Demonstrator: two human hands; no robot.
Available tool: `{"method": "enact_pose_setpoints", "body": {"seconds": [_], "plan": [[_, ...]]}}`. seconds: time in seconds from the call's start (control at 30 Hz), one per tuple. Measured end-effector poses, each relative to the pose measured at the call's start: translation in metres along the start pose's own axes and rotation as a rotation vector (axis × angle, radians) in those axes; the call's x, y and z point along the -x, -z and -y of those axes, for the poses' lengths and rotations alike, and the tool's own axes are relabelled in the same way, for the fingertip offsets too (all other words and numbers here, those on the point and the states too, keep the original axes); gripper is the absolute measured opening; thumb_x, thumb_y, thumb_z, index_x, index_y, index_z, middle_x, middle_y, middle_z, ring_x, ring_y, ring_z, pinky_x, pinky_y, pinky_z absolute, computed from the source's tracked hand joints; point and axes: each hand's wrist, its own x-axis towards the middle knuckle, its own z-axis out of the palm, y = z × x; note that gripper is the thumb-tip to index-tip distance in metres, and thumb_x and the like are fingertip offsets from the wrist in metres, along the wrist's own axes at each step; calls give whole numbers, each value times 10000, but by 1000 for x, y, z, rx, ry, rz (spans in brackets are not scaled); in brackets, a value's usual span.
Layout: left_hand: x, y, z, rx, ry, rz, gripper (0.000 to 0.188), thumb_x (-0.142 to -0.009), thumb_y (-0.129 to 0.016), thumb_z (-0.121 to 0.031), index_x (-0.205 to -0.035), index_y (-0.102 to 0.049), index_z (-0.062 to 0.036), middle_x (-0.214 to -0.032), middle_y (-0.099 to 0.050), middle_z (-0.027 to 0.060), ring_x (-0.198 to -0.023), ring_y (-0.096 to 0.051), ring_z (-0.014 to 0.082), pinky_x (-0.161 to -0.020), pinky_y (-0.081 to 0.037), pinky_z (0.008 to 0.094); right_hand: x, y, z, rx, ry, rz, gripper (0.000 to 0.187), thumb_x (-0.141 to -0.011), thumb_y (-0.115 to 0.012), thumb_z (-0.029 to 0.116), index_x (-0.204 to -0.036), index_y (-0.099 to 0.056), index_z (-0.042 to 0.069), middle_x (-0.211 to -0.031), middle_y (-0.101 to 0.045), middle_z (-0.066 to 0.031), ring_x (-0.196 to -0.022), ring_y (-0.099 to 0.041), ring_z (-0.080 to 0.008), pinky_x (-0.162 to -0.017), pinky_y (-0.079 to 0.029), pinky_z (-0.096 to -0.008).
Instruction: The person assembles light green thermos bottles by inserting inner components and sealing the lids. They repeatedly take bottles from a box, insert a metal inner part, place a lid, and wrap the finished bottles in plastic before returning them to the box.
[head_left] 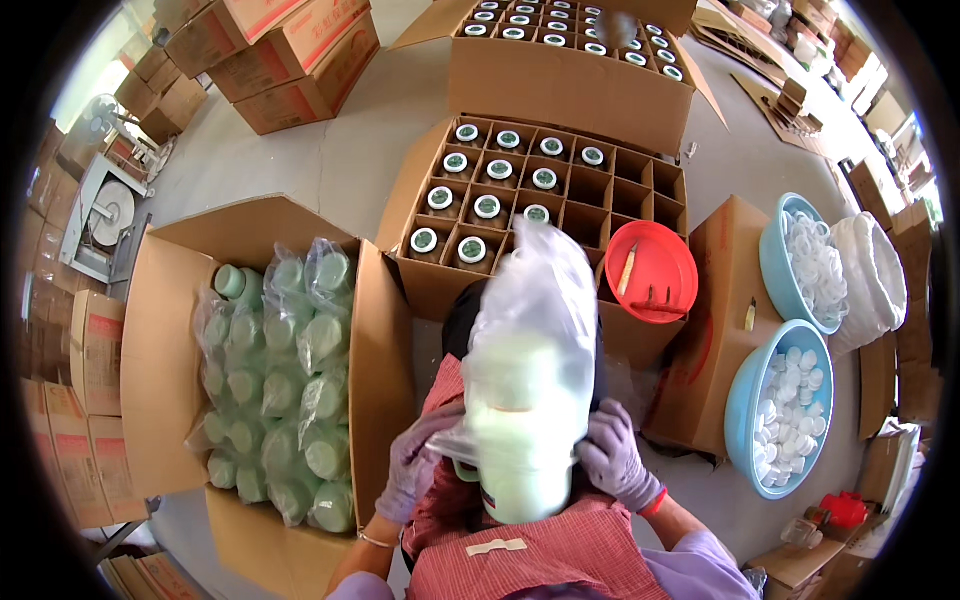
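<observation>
A clear plastic bag (540, 270) with pale green plastic cups (525, 480) stacked inside lies over my lap, its top blurred by motion. Gloved in purple, my left hand (415, 462) is closed on the film at the stack's left side, where a bit of bag sticks out. On the opposite side my right hand (620, 455) has its fingers curled against the bag. Part of a green handle shows near my left hand. More bagged cups (285, 380) fill the open carton (385, 370) to my left.
Ahead, a divided carton (640, 215) holds several white-lidded jars (487, 207); a red bowl (675, 255) with small tools rests on its corner. Behind is another jar carton (570, 95). Blue basins of white rings (815, 255) and white caps (790, 410) stand right. Stacked boxes (290, 60) rise far left.
</observation>
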Motion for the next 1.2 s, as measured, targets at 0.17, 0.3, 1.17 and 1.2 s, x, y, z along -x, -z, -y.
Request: {"method": "enact_pose_setpoints", "body": {"seconds": [0.17, 0.3, 1.17, 1.2], "plan": [[66, 17, -17, 137, 474, -51, 224, -931, -645, -82, -1124, -661, 30, -1287, -637, 174, -1205, -587, 210, -1015, -469, 339, 32, 12, 24, -91, 146, 211, 209, -695, -653, 218, -862, -604, 103, -1030, -589, -79, -1009, -582, -260, -974, -462, -489], [77, 39, -46, -197, 772, 472, 211, -925, -659, -65, -1119, -673, 17, -1156, -696, 95, -1080, -633, 155, -956, -503, 307, 48, 4, 26, -131, 85, 387, 182, -736, -664, 264, -865, -636, 138, -1013, -624, -48, -999, -591, -231, -992, -454, -476], [75, 90, -5, 460, 303, -610, 439, -874, -545, -198, -1234, -583, 51, -1254, -638, 190, -1169, -611, 313, -1060, -473, 485, -247, -105, 42, -639, 221, 176, 76, -867, -619, 31, -942, -603, 30, -1121, -560, -162, -1059, -552, -353, -927, -462, -413], [72, 97, -7, 525, 242, -652, 431, -873, -544, -201, -1216, -596, 54, -1243, -645, 190, -1160, -618, 315, -1055, -479, 491, -261, -128, 38, -562, 240, 215, 96, -871, -630, 55, -963, -615, 34, -1125, -566, -166, -1057, -557, -361, -926, -467, -421]]}}
